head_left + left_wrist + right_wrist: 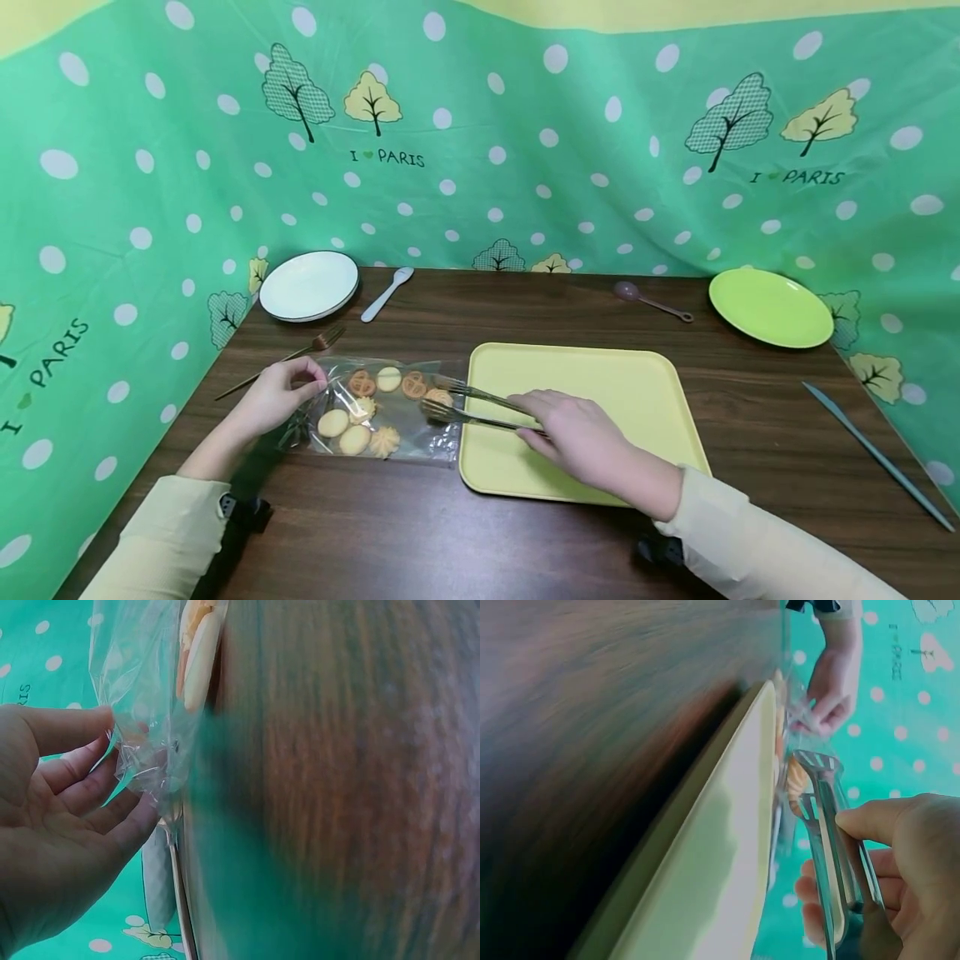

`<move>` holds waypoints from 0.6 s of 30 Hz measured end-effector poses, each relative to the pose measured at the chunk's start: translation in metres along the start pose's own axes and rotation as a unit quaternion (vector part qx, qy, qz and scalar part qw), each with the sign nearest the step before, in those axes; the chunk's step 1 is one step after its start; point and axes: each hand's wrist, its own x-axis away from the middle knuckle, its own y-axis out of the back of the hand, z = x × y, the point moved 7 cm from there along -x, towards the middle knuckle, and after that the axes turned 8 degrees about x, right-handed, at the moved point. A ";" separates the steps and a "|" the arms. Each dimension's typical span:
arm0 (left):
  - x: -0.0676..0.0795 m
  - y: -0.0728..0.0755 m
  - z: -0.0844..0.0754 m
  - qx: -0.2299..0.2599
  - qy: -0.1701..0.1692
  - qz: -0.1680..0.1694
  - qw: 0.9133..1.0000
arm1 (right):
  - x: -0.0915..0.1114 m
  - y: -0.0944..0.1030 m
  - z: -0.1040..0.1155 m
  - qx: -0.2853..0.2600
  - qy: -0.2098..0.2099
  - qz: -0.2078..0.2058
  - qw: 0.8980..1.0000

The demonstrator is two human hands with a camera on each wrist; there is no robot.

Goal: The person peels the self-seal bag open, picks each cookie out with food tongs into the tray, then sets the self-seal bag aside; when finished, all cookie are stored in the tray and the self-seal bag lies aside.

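A clear plastic bag of assorted cookies lies flat, its right end touching the tray's left edge. My left hand pinches the bag's upper left corner between thumb and fingers; the left wrist view shows crinkled plastic at the fingertips. My right hand grips metal tongs above the yellow tray. Their tips reach into the bag's right end, on either side of a round ridged cookie. Whether both tips press on it I cannot tell.
A white plate, a pale spoon and a fork lie at the back left. Toward the right are a purple spoon, a green plate and a blue-grey knife. A green curtain stands behind the table.
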 end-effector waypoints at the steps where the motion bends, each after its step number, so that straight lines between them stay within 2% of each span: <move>1: 0.000 0.000 0.000 -0.001 -0.002 0.000 1.000 | 0.005 0.002 -0.005 0.002 -0.005 -0.005 1.000; 9: -0.001 -0.001 -0.001 -0.005 -0.009 -0.003 1.000 | 0.031 0.012 -0.050 0.011 -0.063 -0.026 0.998; 14: -0.001 -0.001 -0.002 -0.001 -0.013 -0.003 1.000 | 0.036 0.007 -0.074 0.015 -0.096 -0.020 0.995; 18: -0.001 -0.001 -0.002 -0.001 -0.016 -0.005 1.000 | 0.039 0.000 -0.084 0.014 -0.106 -0.008 0.994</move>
